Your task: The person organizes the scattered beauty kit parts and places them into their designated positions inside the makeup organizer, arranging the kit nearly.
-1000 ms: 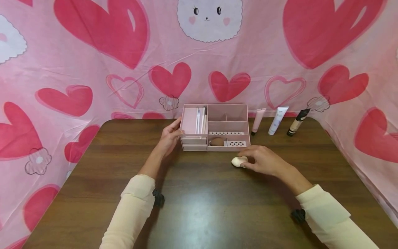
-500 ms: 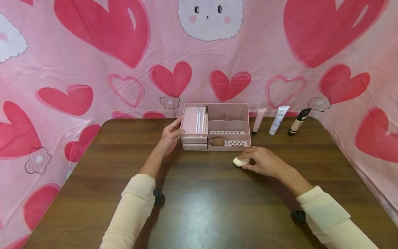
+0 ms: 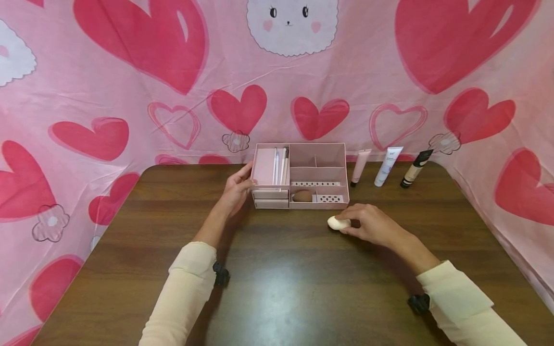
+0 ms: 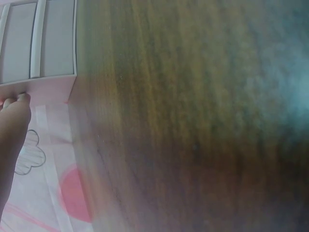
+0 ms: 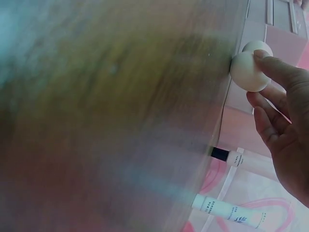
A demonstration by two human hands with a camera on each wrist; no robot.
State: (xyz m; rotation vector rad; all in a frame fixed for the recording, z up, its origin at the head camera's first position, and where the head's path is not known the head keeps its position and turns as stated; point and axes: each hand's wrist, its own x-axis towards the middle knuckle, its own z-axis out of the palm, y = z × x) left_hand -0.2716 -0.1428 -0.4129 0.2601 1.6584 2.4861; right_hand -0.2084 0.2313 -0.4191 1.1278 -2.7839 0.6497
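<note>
A pink makeup organizer (image 3: 318, 205) stands at the back of the table. My left hand (image 3: 237, 190) rests against its left side, thumb at the front corner; the left wrist view shows fingertips at the side wall. Near the organizer's front right corner, my right hand (image 3: 368, 223) pinches a cream makeup sponge (image 3: 338, 223) between thumb and fingers, low over the wood. From the right wrist the sponge (image 5: 248, 72) looks rounded with a narrower second lobe. Inside the organizer are slim brushes (image 3: 280, 166), a brown sponge (image 3: 302, 196) and a spotted white item (image 3: 330, 198).
A pink tube (image 3: 360, 166), a white tube (image 3: 388, 166) and a beige bottle with black cap (image 3: 416, 169) stand right of the organizer, along the back edge. A heart-patterned pink cloth (image 3: 277, 110) hangs behind the brown table (image 3: 277, 288).
My right hand has shifted slightly right with the cream sponge in its grip. The left hand and organizer stay in place.
</note>
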